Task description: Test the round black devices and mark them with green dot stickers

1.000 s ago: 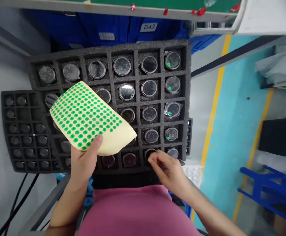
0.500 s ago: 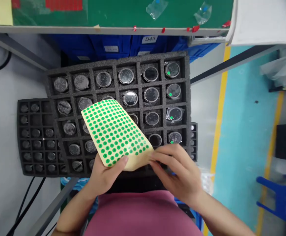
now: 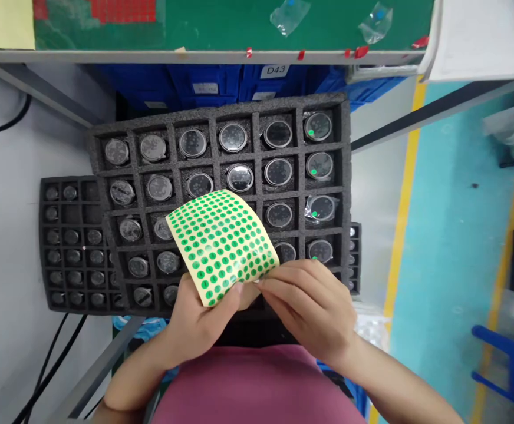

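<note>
The left hand (image 3: 199,318) pinches the near edge of a curled pale-yellow backing sheet covered with small round green stickers (image 3: 221,244), tilting its printed face up. The right hand (image 3: 310,303) meets it at the sheet's near right corner, fingertips closed on the edge, seemingly picking at a sticker there. Both hover over the near rows of a dark grey foam tray of round glass-faced dials (image 3: 221,194); four dials in its right column carry green dots. A second smaller foam tray (image 3: 69,241) lies left. A blue bin's white label (image 3: 275,70) reads "D43".
</note>
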A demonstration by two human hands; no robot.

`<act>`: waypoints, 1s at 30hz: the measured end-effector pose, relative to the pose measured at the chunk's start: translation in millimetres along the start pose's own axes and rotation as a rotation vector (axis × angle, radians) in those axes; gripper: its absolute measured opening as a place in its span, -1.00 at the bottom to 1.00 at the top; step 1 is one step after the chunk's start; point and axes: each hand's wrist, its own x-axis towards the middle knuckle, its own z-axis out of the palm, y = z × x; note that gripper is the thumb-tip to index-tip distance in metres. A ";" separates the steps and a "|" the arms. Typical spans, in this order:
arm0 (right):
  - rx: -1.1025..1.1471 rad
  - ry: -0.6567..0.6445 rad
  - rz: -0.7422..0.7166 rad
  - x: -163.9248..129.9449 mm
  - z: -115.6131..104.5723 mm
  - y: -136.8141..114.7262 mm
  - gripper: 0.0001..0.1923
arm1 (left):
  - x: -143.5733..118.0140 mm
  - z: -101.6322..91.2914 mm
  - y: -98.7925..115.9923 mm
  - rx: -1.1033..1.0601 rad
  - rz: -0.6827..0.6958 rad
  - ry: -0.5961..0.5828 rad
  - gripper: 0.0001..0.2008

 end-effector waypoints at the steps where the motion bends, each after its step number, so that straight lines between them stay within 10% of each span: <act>1: 0.010 0.006 0.003 0.0 0.3 0.0 -0.85 | 0.2 0.2 -0.1 0.001 0.011 -0.006 -0.93; 7: 0.014 -0.003 -0.029 0.5 -2.6 1.4 -0.86 | 0.6 1.6 0.6 0.055 0.086 -0.033 -0.89; 14: 0.164 -0.081 0.497 -18.8 -7.8 35.4 -0.87 | 6.8 -11.1 -12.2 -0.177 0.017 0.515 -0.68; 24: 0.038 -0.225 0.494 -23.0 5.5 43.4 -0.85 | 8.0 -12.3 -30.4 -0.221 -0.014 0.302 -0.50; 30: 0.054 0.059 0.514 -18.2 8.5 31.5 -0.88 | 1.8 -7.7 -16.7 -0.158 -0.163 0.157 -0.52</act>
